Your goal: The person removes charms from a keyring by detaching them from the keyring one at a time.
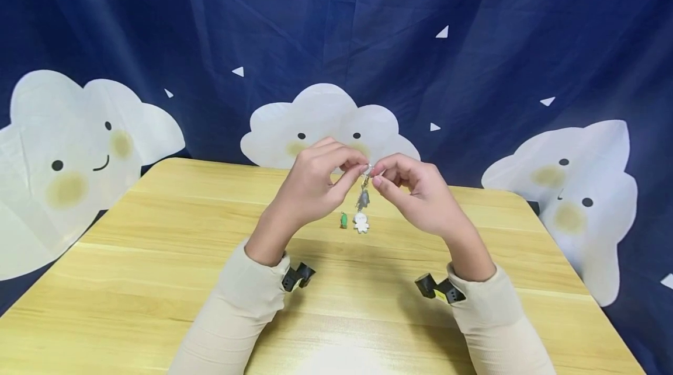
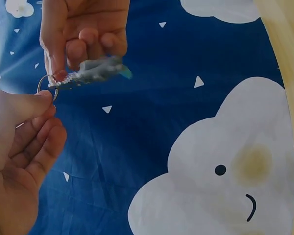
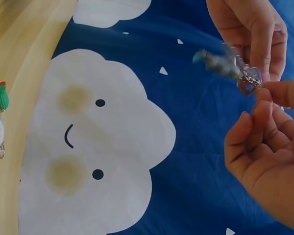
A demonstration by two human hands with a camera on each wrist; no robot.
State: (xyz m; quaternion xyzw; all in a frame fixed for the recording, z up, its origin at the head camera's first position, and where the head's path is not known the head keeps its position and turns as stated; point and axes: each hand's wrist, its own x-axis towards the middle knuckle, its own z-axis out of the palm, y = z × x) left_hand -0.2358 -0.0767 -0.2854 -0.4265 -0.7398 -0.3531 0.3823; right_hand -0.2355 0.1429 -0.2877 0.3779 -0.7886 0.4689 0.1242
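Raised over the far part of the table, my left hand [image 1: 314, 185] pinches a thin metal key ring [image 2: 38, 84] between thumb and forefinger. Facing it, my right hand [image 1: 417, 197] pinches the same ring with thumb and forefinger at its other side. A grey charm [image 1: 364, 198] with a teal tip dangles from the ring on a short chain; it is blurred in both wrist views. Below it on the table lie a small green charm [image 3: 1, 96] with a red end and a white figure charm [image 1: 361, 224] with a metal loop.
The wooden table [image 1: 184, 281] ends just behind the hands. A dark blue curtain [image 1: 294, 24] with smiling clouds and white triangles hangs behind it. Black wrist cameras [image 1: 298, 277] sit at both cream sleeves [image 1: 231, 311].
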